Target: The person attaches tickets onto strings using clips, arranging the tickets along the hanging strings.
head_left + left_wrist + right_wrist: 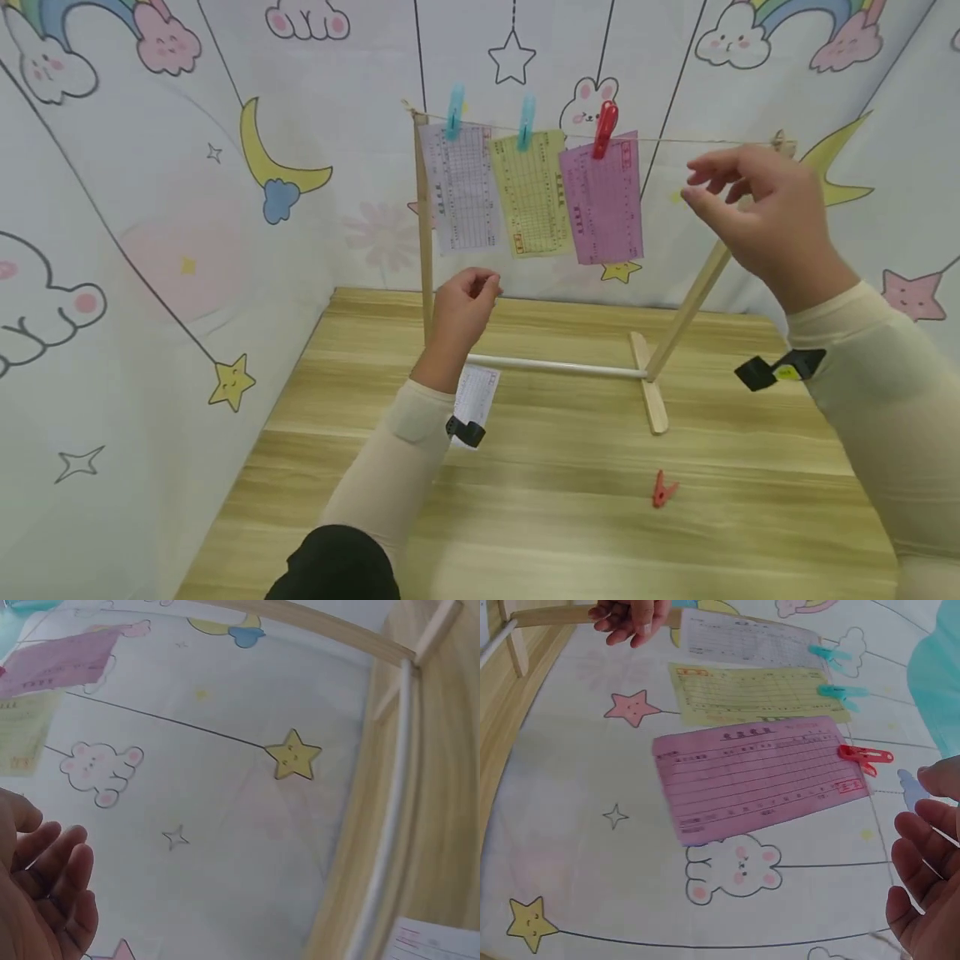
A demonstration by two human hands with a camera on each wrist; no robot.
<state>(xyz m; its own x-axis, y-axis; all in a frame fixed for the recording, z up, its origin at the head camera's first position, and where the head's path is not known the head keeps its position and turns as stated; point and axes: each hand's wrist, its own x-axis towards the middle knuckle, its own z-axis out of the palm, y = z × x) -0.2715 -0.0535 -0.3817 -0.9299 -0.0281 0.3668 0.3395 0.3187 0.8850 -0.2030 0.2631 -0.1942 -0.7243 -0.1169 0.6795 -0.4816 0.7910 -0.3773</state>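
Observation:
A white slip (459,192), a yellow slip (530,196) and a pink slip (603,204) hang side by side from a string. Blue clothespins clip the white and yellow ones; a red clothespin (606,129) grips the top of the pink one. My right hand (772,208) is raised to the right of the pink slip, fingers loosely bent and apart from it, holding nothing. Below the white slip is my left hand (465,308), its fingers relaxed; the left wrist view shows the palm (37,900) holding nothing.
The string (697,141) runs between two wooden posts joined low down by a white rod (555,365). Another printed white slip (480,396) lies on the wooden table, partly behind my left wrist. A red clothespin (662,490) lies at front right. A cartoon-patterned backdrop surrounds the table.

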